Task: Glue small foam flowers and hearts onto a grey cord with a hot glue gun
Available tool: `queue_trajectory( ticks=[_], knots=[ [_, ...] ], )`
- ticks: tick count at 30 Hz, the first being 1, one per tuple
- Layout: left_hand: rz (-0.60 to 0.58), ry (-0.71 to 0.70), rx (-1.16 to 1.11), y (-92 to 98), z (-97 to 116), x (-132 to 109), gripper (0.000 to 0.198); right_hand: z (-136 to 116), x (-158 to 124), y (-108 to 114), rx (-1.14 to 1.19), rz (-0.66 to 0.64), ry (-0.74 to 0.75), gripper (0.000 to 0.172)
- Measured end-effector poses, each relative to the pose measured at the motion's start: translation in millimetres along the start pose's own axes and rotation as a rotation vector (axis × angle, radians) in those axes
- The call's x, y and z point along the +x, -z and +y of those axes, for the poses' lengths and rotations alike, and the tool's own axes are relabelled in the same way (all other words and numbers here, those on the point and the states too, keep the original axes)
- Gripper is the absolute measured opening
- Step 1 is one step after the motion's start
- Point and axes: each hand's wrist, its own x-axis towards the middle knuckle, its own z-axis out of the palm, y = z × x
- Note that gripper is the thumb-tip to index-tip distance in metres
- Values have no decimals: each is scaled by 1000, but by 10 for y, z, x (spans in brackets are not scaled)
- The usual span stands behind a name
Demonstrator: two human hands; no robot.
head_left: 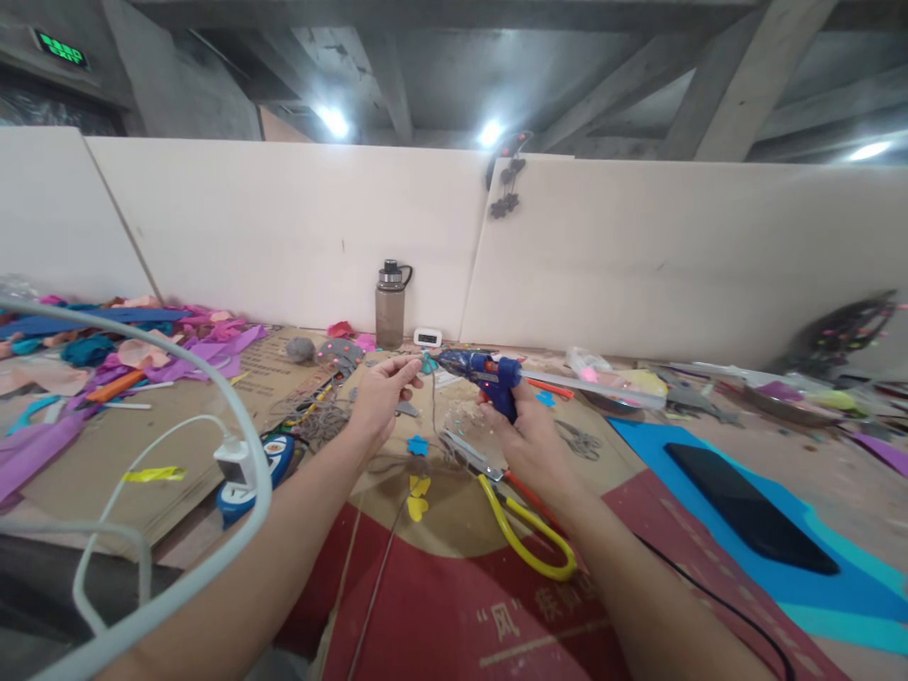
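Observation:
My right hand (pixel 529 437) is closed around the grip of a blue hot glue gun (pixel 482 371), whose clear glue stick pokes out to the right. The gun's nozzle points left at a small teal piece (pixel 427 362). My left hand (pixel 379 394) pinches that piece between its fingertips, and a thin wire (pixel 387 558) hangs down from it toward me. Both hands hover above the cardboard-covered table (pixel 454 515). Yellow-handled scissors (pixel 521 530) lie just under my right wrist. A blue star (pixel 418 445) and a yellow felt shape (pixel 417 497) rest on the cardboard between my arms.
A grey water bottle (pixel 390 305) and a small white clock (pixel 427 337) stand by the back partition. Purple, pink and blue scraps (pixel 142 355) pile at the left. A white charger and cable (pixel 234 463) sit at the left front. A black phone (pixel 748 506) lies on blue sheet at the right.

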Motion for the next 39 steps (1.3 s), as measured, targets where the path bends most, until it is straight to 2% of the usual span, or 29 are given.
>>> queue_trajectory(
  ticks=[9,14,22,31,39],
  knots=[
    [-8,8,5,-5,-4,3,31,-26,-22,-19,29,-5,17,30],
    [-13,3,1,-14,12,-13,31,-21,-13,-14,24,10,-4,23],
    [2,2,22,-19,7,-13,32,-46,-38,-37,99,-6,14,23],
    [-1,-1,17,-3,-17,0,30,-10,-22,-35,58,11,-7,27],
    [-3,1,35,-19,-2,-7,31,-75,-40,-29,54,-11,5,25]
  ],
)
